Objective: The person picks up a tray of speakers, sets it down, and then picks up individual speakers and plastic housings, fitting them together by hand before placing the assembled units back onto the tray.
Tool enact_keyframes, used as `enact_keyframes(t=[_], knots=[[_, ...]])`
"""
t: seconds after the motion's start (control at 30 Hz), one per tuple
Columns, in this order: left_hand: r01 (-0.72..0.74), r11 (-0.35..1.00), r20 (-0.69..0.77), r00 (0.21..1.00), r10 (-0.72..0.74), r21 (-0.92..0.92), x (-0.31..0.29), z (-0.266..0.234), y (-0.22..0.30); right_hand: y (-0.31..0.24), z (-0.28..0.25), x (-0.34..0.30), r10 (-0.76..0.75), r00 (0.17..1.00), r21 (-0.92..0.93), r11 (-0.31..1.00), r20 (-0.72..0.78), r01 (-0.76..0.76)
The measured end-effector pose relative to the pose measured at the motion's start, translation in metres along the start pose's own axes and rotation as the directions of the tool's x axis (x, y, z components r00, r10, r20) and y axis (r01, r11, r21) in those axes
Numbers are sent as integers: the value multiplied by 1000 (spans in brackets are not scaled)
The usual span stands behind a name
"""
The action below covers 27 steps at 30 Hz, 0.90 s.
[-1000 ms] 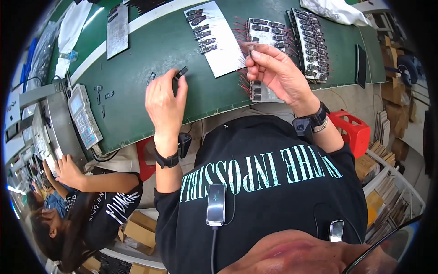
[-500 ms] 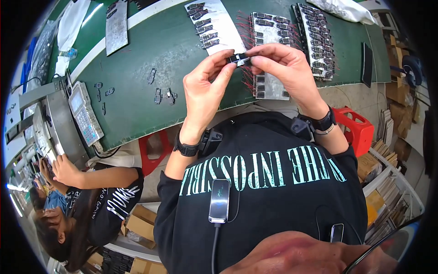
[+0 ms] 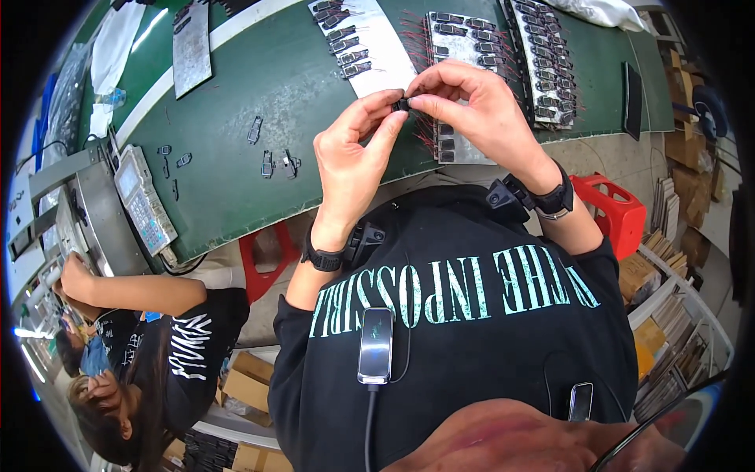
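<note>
My left hand (image 3: 351,149) pinches a small black part (image 3: 401,105) between thumb and fingertips, above the near half of the green bench (image 3: 228,189). My right hand (image 3: 484,110) closes its thumb and forefinger on the part's other side, so the two hands' fingertips nearly meet. Most of the part is hidden by the fingers. Just beyond it lies a white plate (image 3: 381,47) with black modules along its left side. Partly behind my right hand is a metal plate (image 3: 462,71) with black modules and thin red wires.
A fuller plate of wired modules (image 3: 543,67) lies at the right, before a dark flat slab (image 3: 632,102). Loose black pieces (image 3: 267,164) are on the bench left of my hands. A keypad unit (image 3: 144,200) stands by a machine at left, near a co-worker's arm (image 3: 134,291).
My right hand has shifted slightly left, closer to my left fingertips. The black part is turned and less of it shows. The co-worker's arm has moved left toward the machine.
</note>
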State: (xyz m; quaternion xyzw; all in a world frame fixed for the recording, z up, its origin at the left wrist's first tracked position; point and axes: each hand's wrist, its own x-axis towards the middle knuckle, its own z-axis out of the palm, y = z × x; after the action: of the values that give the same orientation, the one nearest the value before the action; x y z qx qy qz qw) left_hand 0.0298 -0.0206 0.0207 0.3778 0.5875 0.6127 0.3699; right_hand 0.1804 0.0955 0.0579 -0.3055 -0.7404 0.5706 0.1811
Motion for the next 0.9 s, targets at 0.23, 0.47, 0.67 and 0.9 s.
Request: enact_keyframes(t=[0.23, 0.47, 0.67, 0.9], knots=[[4, 997, 40, 999, -7, 77, 1, -8, 2, 3, -2, 8, -15, 995, -22, 1000, 100, 18], [23, 996, 70, 997, -29, 88, -1, -11, 3, 2, 0, 9, -37, 988, -101, 993, 149, 52], [133, 988, 77, 989, -128, -75, 1, -9, 1, -2, 6, 6, -159, 979, -277, 942, 130, 190], [280, 905, 116, 960, -256, -320, 8, -14, 5, -7, 4, -2, -9, 998, -3, 1000, 70, 9]])
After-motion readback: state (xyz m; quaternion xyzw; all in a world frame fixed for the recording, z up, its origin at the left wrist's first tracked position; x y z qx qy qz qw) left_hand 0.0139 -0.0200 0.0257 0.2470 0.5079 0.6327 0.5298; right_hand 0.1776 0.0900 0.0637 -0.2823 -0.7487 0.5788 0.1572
